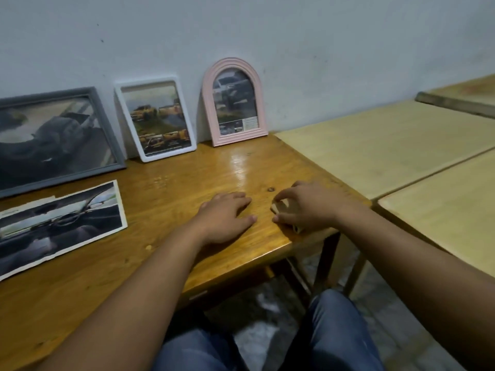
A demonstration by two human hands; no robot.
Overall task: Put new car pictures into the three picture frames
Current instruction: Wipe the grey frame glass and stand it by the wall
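Three frames lean on the wall at the back of the brown table (166, 188): a grey frame (105, 124) at left, a white frame (187, 124) in the middle and a pink arched frame (207, 103) at right, each with a car picture inside. A loose car picture (59, 226) lies flat at the left, in front of the grey frame. My left hand (227, 218) rests flat on the table with straight fingers. Just to its right, my right hand (308, 207) curls over a small tan object (278, 207) near the table's right edge; what that object is I cannot tell.
Pale wooden tables (396, 145) adjoin on the right, a little lower than the brown one. My knees in blue jeans (334, 330) sit under the table's front edge. A grey wall (294, 36) runs behind the frames.
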